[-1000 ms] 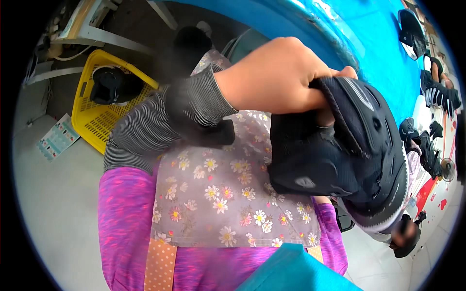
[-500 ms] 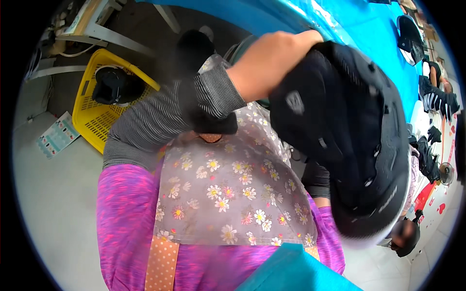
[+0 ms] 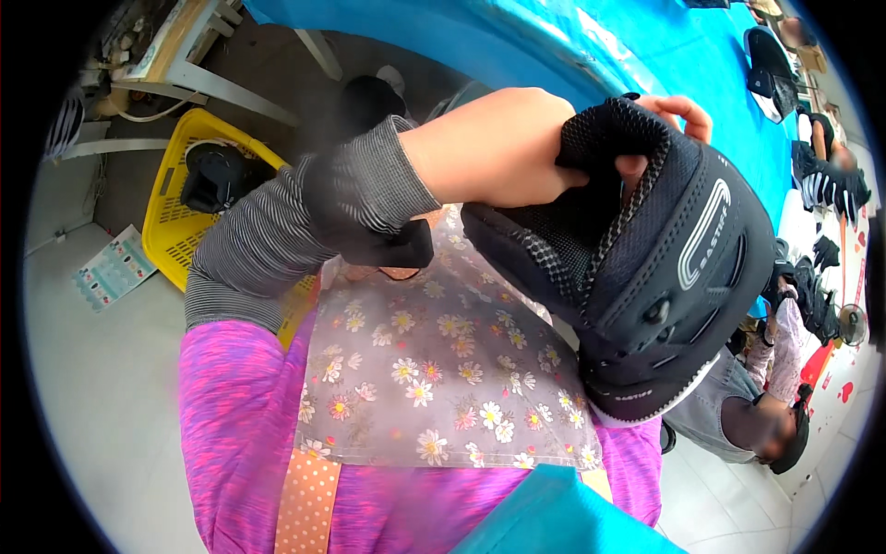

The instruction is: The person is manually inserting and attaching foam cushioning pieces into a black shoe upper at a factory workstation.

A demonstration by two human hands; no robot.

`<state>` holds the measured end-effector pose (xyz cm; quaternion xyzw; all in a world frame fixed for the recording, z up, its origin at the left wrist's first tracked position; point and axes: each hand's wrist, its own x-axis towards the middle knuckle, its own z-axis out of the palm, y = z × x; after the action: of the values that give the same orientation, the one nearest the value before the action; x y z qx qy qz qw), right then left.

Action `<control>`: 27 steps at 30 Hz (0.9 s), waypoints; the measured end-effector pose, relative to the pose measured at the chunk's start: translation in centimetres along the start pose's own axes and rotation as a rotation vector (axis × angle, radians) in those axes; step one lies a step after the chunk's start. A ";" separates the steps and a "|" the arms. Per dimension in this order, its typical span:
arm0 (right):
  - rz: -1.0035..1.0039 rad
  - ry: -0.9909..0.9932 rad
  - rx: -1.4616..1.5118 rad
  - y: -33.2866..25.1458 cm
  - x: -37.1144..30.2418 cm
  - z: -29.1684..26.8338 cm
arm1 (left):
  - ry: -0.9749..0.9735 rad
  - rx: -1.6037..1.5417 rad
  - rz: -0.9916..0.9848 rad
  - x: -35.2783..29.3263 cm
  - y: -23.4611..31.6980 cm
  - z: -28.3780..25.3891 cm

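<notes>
A black shoe [image 3: 683,249] with mesh lining and a pale sole edge is held up close at the right, its opening tipped toward me. My left hand [image 3: 526,148] reaches across from the left, closed on the collar, its thumb at the opening. Fingers that appear to belong to my right hand [image 3: 681,113] curl over the shoe's far collar edge, with a fingertip inside the opening. The shoe hides the rest of that hand and its forearm.
On the left a yellow basket [image 3: 166,208] holds another black shoe [image 3: 214,175]. A blue-covered table [image 3: 517,46] runs along the far side, with a black-and-white shoe [image 3: 771,78] on it. People [image 3: 729,406] are at the right. A printed sheet [image 3: 115,268] lies on the floor.
The shoe has turned, so its opening now faces me and its side shows. My left hand has come lower, and fingers have appeared at the far collar edge.
</notes>
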<state>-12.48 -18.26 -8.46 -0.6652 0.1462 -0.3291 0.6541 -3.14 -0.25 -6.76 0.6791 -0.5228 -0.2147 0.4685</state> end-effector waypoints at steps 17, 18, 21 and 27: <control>0.031 -0.046 0.061 -0.6 -0.7 -1.5 | 0.264 0.267 0.181 0.7 1.5 2.6; 0.042 -0.020 0.101 -1.0 -0.9 -1.9 | 0.243 0.259 0.197 1.2 1.9 2.2; 0.097 -0.284 0.667 0.2 -1.3 -3.0 | -0.003 0.389 0.438 1.4 2.1 1.3; -0.172 -0.268 0.310 -1.7 -1.0 -3.3 | -0.007 0.217 0.182 0.3 1.8 1.4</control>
<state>-15.70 -19.98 -7.30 -0.6045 -0.0517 -0.3107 0.7317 -5.06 -1.16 -5.80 0.6746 -0.6041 -0.1159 0.4081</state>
